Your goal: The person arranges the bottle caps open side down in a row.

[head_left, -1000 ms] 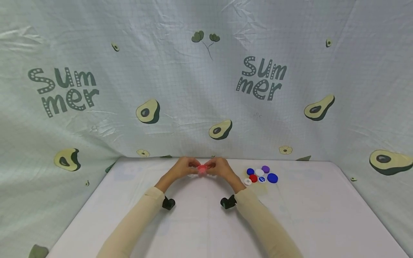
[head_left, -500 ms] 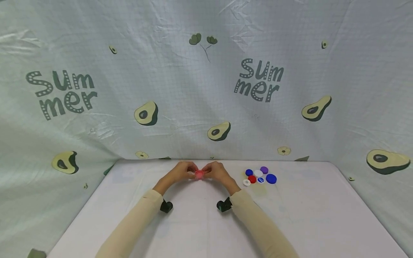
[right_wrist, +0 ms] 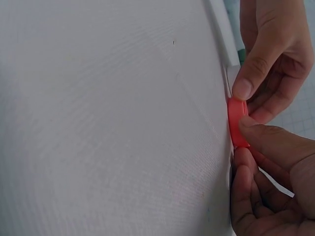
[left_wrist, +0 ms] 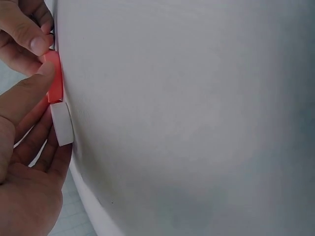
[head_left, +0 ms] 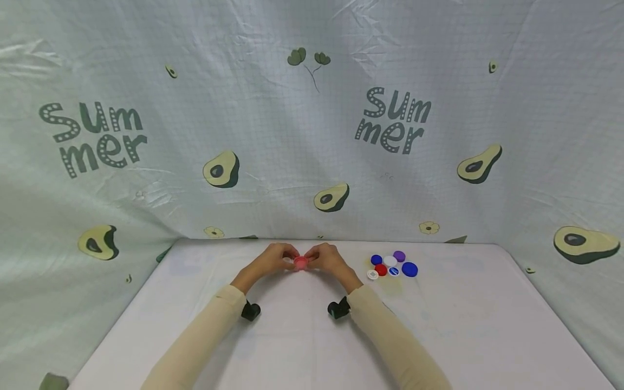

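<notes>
Together, both hands are clamped on one pink cap: the left hand pinches its left side with thumb and fingers, the right hand its right. Against the pink cap, on its left, sits a white cap. Well right of the pink cap, seven bottle tops lie clustered on the table.

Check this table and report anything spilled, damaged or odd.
Nothing looks clearly damaged; the held red cap appears whole. One mild oddity: a faint yellowish patch on the tabletop beside the loose caps. Whether it's a stain or show-through, I can't tell.
</notes>
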Motion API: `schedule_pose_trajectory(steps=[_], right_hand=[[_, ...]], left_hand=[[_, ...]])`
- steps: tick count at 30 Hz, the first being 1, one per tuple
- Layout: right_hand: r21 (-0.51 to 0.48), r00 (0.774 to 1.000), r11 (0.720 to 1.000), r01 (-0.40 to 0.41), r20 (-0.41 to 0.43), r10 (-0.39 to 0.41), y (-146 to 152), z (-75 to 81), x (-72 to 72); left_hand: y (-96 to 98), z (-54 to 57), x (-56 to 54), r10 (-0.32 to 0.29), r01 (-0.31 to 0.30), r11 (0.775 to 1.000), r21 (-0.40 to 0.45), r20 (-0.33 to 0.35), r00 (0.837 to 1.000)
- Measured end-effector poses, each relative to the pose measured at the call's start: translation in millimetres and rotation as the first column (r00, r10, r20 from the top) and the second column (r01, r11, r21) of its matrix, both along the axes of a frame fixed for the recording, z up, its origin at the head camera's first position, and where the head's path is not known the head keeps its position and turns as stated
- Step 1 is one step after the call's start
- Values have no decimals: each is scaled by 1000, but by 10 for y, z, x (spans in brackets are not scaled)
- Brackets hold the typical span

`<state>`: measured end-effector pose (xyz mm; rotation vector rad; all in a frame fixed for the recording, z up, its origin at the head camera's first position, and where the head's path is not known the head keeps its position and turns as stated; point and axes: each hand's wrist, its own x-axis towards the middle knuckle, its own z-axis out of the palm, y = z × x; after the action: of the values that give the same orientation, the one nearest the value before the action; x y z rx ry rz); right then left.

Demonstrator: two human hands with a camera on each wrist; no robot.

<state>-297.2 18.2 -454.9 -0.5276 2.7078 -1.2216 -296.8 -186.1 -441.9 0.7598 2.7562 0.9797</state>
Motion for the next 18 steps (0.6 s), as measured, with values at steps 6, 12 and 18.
schedule_pose_trajectory(steps=[6,12,18], right_hand=[[4,999,1000,-1,53,1,33,93,-6],[-22,995,998,-60,80,62,315,154,131],[70,995,995,-72,-57,76,811,215,330]], left_hand=[[21,58,-3,17,-17,1000,-15,-11,1000],[96,99,144,72,-72,997,12,-69,995],[254,80,286,83,-72,990,121,-88,993]])
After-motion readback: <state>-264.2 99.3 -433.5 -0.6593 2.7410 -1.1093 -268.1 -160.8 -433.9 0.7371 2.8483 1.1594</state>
